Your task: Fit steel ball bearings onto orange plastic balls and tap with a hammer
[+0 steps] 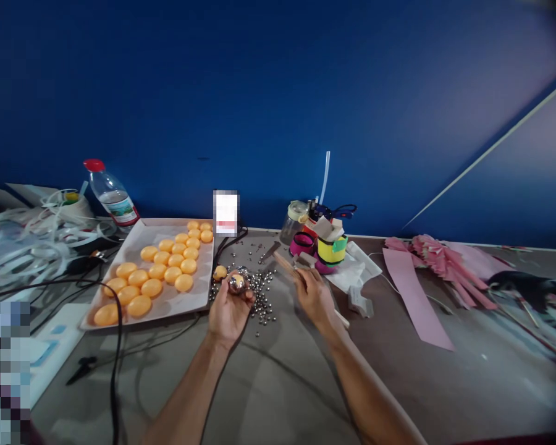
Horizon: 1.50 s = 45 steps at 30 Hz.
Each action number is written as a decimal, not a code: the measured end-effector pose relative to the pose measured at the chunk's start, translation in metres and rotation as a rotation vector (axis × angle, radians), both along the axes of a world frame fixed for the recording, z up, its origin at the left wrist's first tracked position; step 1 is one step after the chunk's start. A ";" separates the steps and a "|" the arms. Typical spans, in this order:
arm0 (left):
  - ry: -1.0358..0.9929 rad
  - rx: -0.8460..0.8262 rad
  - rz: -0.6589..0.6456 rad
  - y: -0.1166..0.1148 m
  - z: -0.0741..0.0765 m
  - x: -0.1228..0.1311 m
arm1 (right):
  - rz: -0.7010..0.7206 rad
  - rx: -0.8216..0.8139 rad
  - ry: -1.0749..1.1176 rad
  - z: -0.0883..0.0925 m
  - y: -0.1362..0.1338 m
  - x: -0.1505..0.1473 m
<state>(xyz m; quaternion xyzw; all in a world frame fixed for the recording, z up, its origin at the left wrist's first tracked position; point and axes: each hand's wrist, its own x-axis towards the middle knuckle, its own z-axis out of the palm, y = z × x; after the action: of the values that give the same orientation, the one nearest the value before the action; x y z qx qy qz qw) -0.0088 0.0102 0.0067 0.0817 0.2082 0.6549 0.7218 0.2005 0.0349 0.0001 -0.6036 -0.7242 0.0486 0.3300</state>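
My left hand [228,309] is closed around a shiny metal ball [236,283], held just above a heap of several small steel balls [261,290] on the grey table. Beside it lies one loose orange half-shell [220,272]. My right hand [312,293] is closed on a small hammer [293,264] with a wooden handle, its head raised to the right of the metal ball. A white tray [167,303] on the left holds several orange half-shells [167,266] in rows.
A water bottle [112,196] and coiled white tubing [23,238] sit at the far left. Black cables [115,346] cross the table. Tape rolls and a jar [322,238] stand behind my right hand. Pink paper strips [417,290] lie to the right. A blue wall is behind.
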 end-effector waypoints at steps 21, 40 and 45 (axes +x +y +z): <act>0.255 0.058 -0.114 -0.006 -0.005 0.009 | 0.104 -0.122 -0.253 -0.005 0.006 -0.029; 0.287 0.088 -0.113 -0.008 -0.012 0.010 | 0.084 -0.193 -0.326 -0.031 0.047 -0.056; 0.289 0.080 -0.073 -0.011 -0.010 0.011 | 0.122 -0.133 -0.246 -0.030 0.046 -0.055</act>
<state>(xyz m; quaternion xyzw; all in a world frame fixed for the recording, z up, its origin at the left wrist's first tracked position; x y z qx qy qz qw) 0.0020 -0.0009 -0.0028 0.2110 0.2805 0.6175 0.7039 0.1457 0.0805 -0.0302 -0.5804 -0.7897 0.0423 0.1945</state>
